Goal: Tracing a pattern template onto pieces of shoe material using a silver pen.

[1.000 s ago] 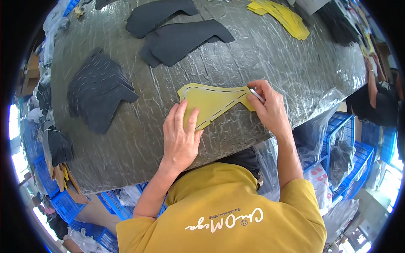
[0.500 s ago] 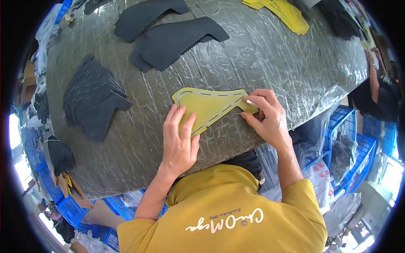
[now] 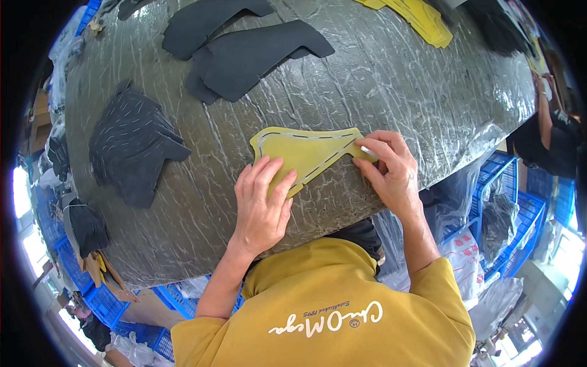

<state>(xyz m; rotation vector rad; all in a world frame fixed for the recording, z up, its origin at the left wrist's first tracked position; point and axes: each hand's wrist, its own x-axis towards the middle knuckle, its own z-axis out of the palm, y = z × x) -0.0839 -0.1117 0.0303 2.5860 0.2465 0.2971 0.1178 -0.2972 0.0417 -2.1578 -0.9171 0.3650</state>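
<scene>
A translucent yellow template (image 3: pixel 306 148) with dark dashed slots along its edges lies flat on the table. My left hand (image 3: pixel 263 199) rests over its lower left part, fingers stretched out and pressing it down. At the pointed right end, my right hand (image 3: pixel 391 168) pinches a slim white pen-like stick (image 3: pixel 368 150) between thumb and fingers, its tip by the end of the slots. Whether a piece lies under the template I cannot tell. To the left sits a fanned stack of dark pieces (image 3: pixel 134 150) bearing short pale dashes.
More dark cut pieces (image 3: pixel 263 58) lie farther off, and yellow pieces (image 3: pixel 422 21) at the far right. The table (image 3: pixel 232 159) has a wrinkled plastic cover. Blue crates (image 3: pixel 510 232) with plastic bags stand beside it. Another person (image 3: pixel 550 131) is at the right edge.
My left hand has shifted slightly to the right over the template. The right hand with the white stick has moved only a little and stays at the pointed end.
</scene>
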